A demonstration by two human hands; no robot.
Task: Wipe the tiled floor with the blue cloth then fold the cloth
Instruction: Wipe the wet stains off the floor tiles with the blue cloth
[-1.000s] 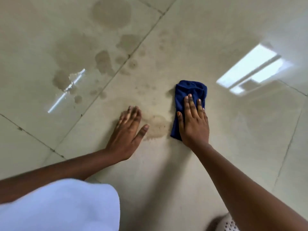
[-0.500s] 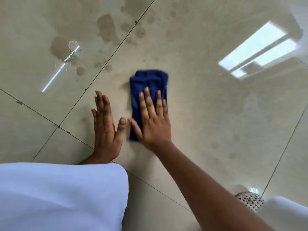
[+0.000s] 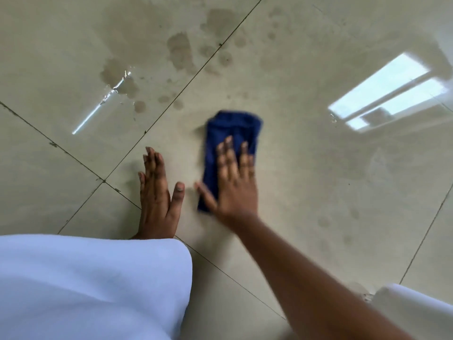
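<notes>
The blue cloth (image 3: 232, 133) lies folded in a narrow strip on the glossy beige tiled floor (image 3: 318, 192). My right hand (image 3: 235, 182) presses flat on the cloth's near half, fingers straight and spread, and is blurred by motion. My left hand (image 3: 158, 192) rests flat on the bare tile just left of the cloth, fingers together, thumb out toward the cloth. Wet patches and dark smears (image 3: 181, 52) spread over the tiles beyond the hands, around a grout line.
White fabric of my clothing (image 3: 85, 285) fills the lower left, and another white piece (image 3: 416, 312) shows at the lower right. A window's bright reflection (image 3: 389, 94) sits on the floor at right. Faint damp spots (image 3: 326, 220) dot the tile right of my arm.
My right hand slid the cloth from the right toward my left hand, then slightly back right. The brown smear between the hands is gone. My left hand stayed planted on the floor.
</notes>
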